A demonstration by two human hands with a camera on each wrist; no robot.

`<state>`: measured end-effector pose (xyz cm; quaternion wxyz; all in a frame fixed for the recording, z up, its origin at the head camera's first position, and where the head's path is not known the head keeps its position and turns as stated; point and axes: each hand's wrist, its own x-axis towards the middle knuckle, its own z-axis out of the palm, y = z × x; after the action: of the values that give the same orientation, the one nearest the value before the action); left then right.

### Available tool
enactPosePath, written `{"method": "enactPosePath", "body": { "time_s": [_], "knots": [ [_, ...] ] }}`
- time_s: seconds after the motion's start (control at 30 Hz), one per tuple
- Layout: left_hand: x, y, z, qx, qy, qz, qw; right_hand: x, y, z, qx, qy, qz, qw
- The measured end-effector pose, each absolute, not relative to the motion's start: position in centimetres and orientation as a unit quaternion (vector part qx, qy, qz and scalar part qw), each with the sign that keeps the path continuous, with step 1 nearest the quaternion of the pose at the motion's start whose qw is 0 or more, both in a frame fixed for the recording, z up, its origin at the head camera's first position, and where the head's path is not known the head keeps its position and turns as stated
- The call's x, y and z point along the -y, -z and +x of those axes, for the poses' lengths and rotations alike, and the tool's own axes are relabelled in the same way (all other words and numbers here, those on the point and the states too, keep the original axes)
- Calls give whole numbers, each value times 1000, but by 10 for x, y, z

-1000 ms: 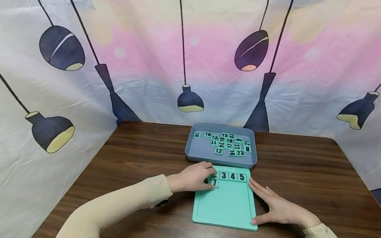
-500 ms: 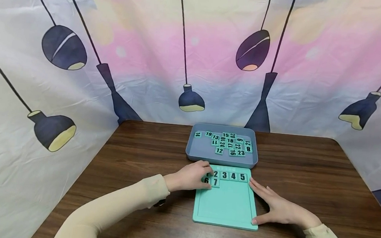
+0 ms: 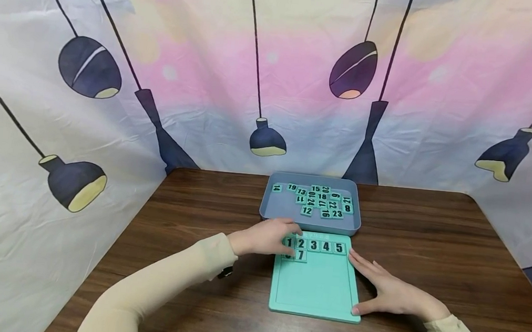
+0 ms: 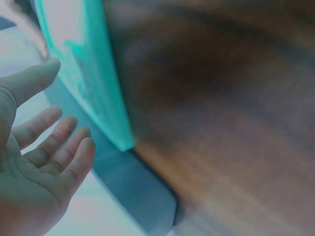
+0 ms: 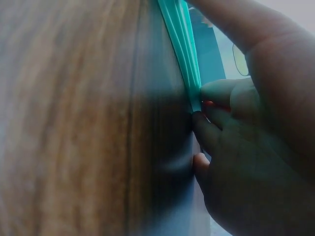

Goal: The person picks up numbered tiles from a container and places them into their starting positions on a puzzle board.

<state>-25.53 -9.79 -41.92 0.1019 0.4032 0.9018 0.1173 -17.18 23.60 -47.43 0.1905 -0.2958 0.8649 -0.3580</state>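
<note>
A mint-green number board (image 3: 315,291) lies on the table. Its top row holds tiles 1 to 5, including tile 3 (image 3: 313,245), with tile 7 (image 3: 301,255) and a partly covered tile 6 below. My left hand (image 3: 266,238) hovers over the board's upper left corner, fingers loosely bent and apart. In the left wrist view nothing lies between that thumb and the fingers. My right hand (image 3: 390,292) rests against the board's right edge, fingers spread and fairly straight, thumb at the lower right corner. The right wrist view shows its fingertips touching the board's side.
Directly behind the board stands a shallow blue-grey tray (image 3: 274,209) with several loose number tiles, some turned sideways, such as tile 12 (image 3: 307,210). The dark wooden table (image 3: 205,208) reaches back to a curtain (image 3: 211,140) printed with lamps.
My left hand has lifted slightly and moved back toward the tray, uncovering tile 1 and covering part of tile 6. The right hand and the board have stayed in place.
</note>
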Motion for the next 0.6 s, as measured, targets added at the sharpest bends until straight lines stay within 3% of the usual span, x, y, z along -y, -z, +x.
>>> {"method": "enactPosePath", "body": {
  "time_s": [0.37,0.6],
  "knots": [
    [99,374,-297,-907,-168,382,59,-237,480,-174,-864,363,-296,186],
    [88,356,-320,-912,-173,368,57,-236,481,-173,-861,368,-298,188]
  ]
}}
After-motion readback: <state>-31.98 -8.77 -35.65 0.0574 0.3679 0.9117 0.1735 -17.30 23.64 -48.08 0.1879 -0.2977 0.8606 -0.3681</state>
